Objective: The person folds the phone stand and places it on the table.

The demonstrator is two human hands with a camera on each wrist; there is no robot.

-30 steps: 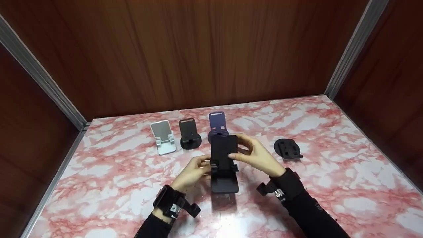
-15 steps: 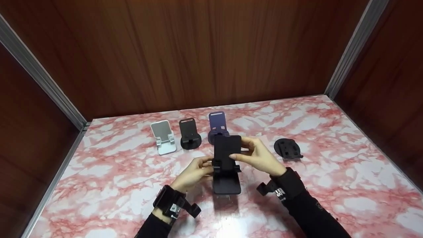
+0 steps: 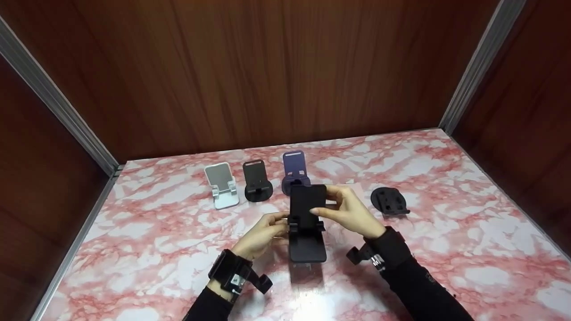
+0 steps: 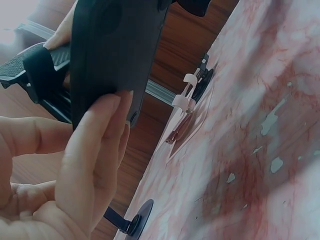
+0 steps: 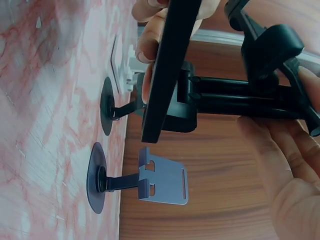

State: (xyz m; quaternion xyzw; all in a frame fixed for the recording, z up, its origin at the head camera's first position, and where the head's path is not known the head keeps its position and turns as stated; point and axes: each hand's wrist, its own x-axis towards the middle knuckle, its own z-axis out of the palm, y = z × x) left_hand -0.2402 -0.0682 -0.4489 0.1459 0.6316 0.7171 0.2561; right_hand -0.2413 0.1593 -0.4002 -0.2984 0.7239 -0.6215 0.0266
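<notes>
The left hand (image 3: 263, 234) pinches the base of the black stand (image 3: 308, 247), raised above the middle of the table (image 3: 169, 218); the right hand (image 3: 350, 211) grips its upper plate's right edge. The stand has edged slightly right, so handling seems ongoing.

Black sleeves (image 3: 426, 287) and black wrist straps (image 3: 391, 248) are worn.

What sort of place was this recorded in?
Probably a panelled work booth: wood-grain walls with metal corner posts stand around three sides of a red-and-white marbled tabletop.
</notes>
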